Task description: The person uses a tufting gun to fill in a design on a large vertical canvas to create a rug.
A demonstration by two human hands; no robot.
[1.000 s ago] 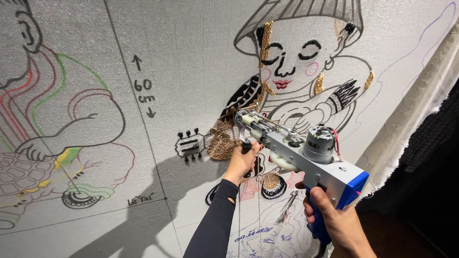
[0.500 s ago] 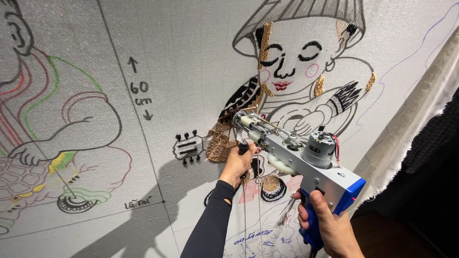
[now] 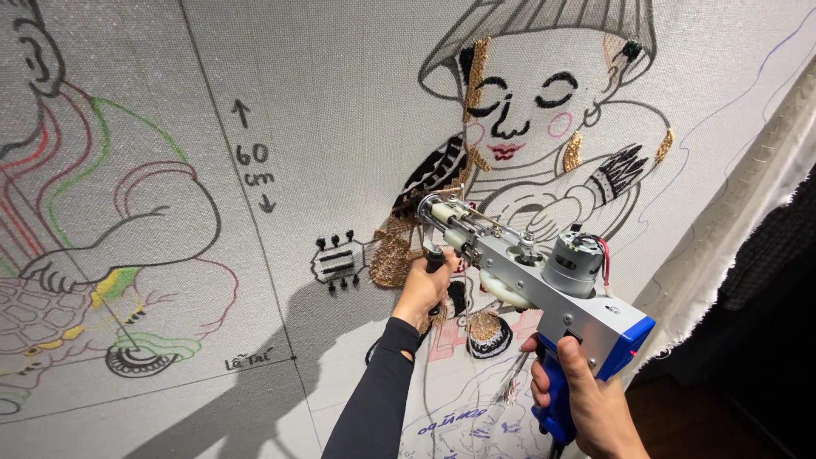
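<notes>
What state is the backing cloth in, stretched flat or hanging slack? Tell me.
Stretched flat: the backing cloth shows no folds, its drawn lines run smooth, and the tufting gun presses against it. Only its right edge hangs frayed.

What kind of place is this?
Probably a rug-tufting workshop. A pale backing cloth is stretched upright, with drawn figures partly filled in yarn. The left hand and right hand hold a tufting gun against it.
</notes>
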